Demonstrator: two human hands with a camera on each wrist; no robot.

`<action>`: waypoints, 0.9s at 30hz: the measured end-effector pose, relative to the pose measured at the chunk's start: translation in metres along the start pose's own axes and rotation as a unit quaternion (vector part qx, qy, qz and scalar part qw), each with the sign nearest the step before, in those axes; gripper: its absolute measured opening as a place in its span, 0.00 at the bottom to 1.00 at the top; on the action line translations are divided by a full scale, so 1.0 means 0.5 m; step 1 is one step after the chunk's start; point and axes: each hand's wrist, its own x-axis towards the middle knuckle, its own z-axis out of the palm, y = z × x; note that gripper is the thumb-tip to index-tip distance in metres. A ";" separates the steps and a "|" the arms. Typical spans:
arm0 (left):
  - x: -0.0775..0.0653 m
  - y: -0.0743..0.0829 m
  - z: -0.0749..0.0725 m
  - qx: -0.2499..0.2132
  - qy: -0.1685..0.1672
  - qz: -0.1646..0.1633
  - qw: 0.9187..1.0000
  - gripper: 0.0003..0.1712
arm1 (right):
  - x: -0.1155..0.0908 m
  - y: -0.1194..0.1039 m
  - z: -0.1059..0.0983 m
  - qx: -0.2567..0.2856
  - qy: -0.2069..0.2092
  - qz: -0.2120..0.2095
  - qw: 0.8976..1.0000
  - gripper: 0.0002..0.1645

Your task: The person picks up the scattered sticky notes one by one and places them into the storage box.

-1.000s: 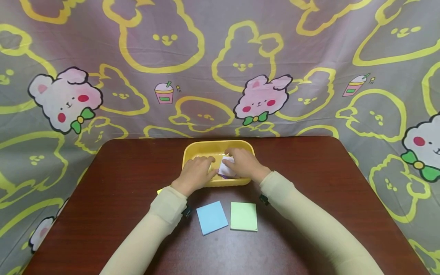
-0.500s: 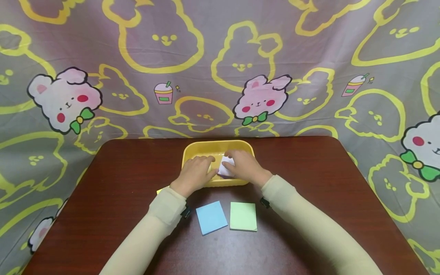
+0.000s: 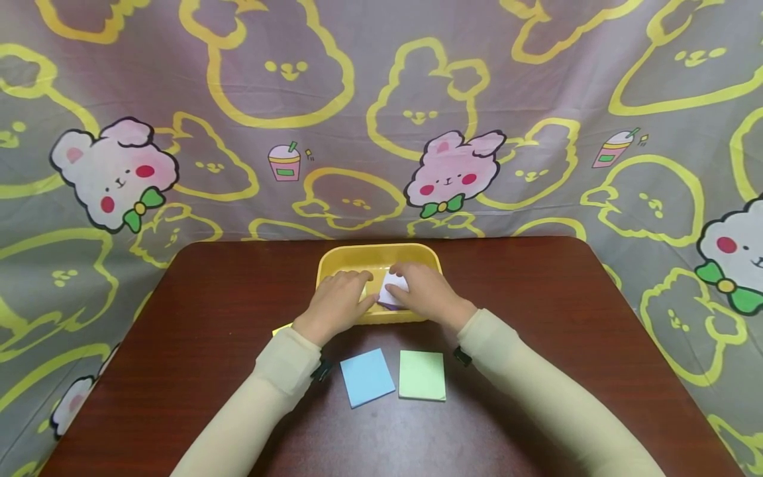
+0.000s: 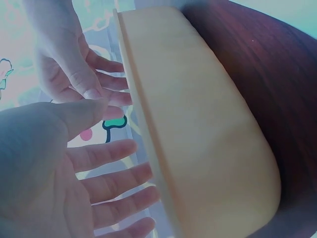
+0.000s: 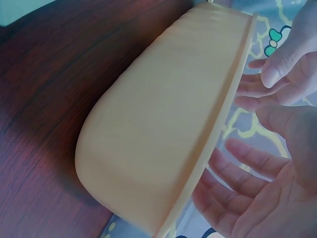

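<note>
One left hand (image 3: 338,301) and one right hand (image 3: 430,291), fingers apart, reach over the near rim of one yellow tray (image 3: 393,318); white paper (image 3: 389,301) lies inside. Worktop (image 3: 554,285) stretches either side; one blue pad (image 3: 367,377), one green pad (image 3: 422,375) lie nearer.

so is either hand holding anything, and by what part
Nothing visibly held; left hand and right hand have loose fingers at the yellow rectangular plastic basket.
</note>
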 end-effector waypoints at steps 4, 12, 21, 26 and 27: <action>-0.003 0.001 -0.003 0.003 0.001 0.002 1.000 0.26 | -0.003 -0.003 -0.001 -0.004 0.002 -0.002 1.000 0.25; -0.009 0.002 -0.011 0.001 0.007 0.003 1.000 0.26 | -0.011 -0.009 -0.003 -0.005 0.011 -0.018 1.000 0.25; -0.018 0.002 -0.014 -0.001 0.017 0.002 1.000 0.25 | -0.020 -0.013 0.000 -0.005 0.014 -0.032 0.999 0.25; -0.023 0.004 -0.011 -0.005 0.013 -0.002 1.000 0.24 | -0.027 -0.016 0.001 0.000 0.019 -0.029 0.999 0.25; -0.024 0.004 -0.010 -0.006 0.012 -0.004 1.000 0.24 | -0.028 -0.017 0.001 0.000 0.019 -0.029 0.999 0.25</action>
